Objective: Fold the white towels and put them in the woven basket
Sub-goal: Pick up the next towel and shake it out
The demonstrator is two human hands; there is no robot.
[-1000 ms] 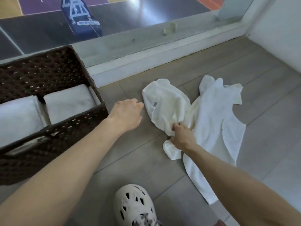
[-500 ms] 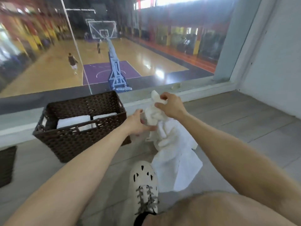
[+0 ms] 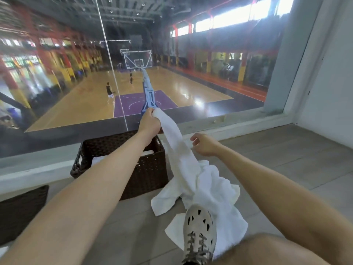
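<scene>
Floored in grey wood-look planks [image 3: 286, 159], running up to a pale grey window sill [image 3: 238, 125]. Glazed across the far side by a large glass window [image 3: 57, 54], looking down on a tan wooden basketball court [image 3: 86, 108] with a purple painted key [image 3: 131, 104] and a blue hoop stand [image 3: 148, 92]. Closed on the right by a plain white wall [image 3: 328, 83]. Lit from a bright strip of high windows [image 3: 229, 22] across the hall.

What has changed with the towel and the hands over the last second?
The right hand lifted the white towel from the floor. The left hand took its top end and now holds it high. The right hand has let go and hangs beside it. The woven basket and folded towels inside stayed put.
</scene>
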